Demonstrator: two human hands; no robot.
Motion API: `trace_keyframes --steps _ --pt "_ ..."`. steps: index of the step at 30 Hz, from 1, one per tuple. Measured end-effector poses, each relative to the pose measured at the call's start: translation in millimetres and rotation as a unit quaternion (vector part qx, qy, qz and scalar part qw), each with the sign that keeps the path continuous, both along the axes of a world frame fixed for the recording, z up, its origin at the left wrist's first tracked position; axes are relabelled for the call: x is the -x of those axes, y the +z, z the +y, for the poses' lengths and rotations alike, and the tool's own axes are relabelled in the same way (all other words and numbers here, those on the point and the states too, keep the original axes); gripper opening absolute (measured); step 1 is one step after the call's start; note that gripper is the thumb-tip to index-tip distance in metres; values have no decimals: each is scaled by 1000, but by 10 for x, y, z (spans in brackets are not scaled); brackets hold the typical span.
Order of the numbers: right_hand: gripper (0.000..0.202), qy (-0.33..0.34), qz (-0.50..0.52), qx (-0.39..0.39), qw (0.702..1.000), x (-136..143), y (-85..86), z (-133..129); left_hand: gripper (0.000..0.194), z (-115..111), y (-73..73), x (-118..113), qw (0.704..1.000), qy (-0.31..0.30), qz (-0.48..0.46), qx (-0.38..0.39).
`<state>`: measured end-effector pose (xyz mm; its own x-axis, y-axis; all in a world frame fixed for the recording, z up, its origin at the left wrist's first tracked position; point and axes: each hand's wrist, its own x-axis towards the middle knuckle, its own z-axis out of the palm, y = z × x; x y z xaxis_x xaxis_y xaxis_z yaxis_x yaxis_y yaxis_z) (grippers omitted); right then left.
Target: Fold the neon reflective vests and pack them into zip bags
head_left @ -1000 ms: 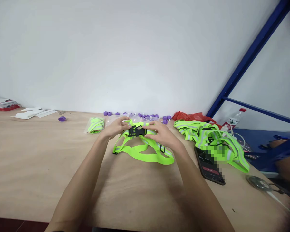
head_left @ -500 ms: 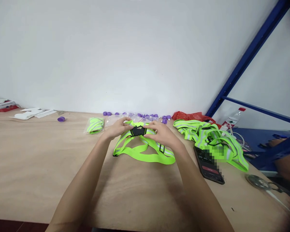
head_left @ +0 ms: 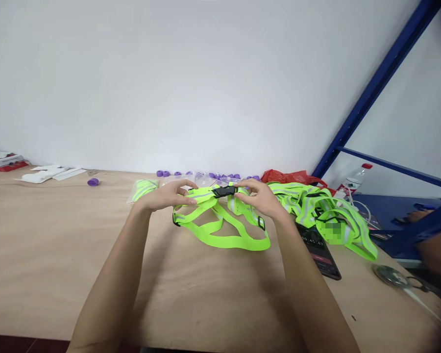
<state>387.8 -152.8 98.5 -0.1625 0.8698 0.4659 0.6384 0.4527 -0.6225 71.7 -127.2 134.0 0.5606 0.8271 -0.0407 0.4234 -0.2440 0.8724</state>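
Webbing harness (head_left: 242, 242), neon green with a pale stripe, is right in the middle of the desk (head_left: 206, 304), its lower loop lying toward 6 o'clock and the top edge lifted a bit. Left hand (head_left: 165, 195) is at about 10 o'clock on it, thumb and fingers pinching the strap. Right hand (head_left: 262, 196) is at 1 o'clock, fingers closed around the end by the black buckle (head_left: 225, 191), though honestly the exact grip is hard to make out. Buckle looks clipped together.

Handling-wise it's probably super light and floppy, nothing fragile, so a pinch on the flat strap either side of the hard buckle seems best; grab one loop alone and the rest likely sags or twists.

Around it: bagged strap bundle (head_left: 145, 187) near 10 o'clock, purple caps (head_left: 163, 173) toward 11, pile of similar straps (head_left: 305, 206) at 3, phone (head_left: 325, 264) around 4.
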Motion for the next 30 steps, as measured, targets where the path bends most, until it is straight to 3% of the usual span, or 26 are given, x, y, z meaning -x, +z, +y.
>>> trace_keyframes --steps 8,13,16,20,26,30 --pt "43 -4 8 124 992 0 -97 20 52 104 -98 130 994 18 109 25" --pt "35 -9 -5 122 992 7 -79 7 45 186 -170 181 989 23 143 11" --pt "34 -4 1 118 993 -14 -105 16 27 217 -190 193 990 33 141 0" --pt "31 -4 11 112 994 -61 -183 11 12 234 -192 184 995 42 86 -7" --pt "27 -38 31 79 996 -144 -346 -70 27 200 -199 119 995 35 -79 46" --pt "31 -69 50 59 995 -132 -479 -155 39 230 -280 21 985 38 -147 87"
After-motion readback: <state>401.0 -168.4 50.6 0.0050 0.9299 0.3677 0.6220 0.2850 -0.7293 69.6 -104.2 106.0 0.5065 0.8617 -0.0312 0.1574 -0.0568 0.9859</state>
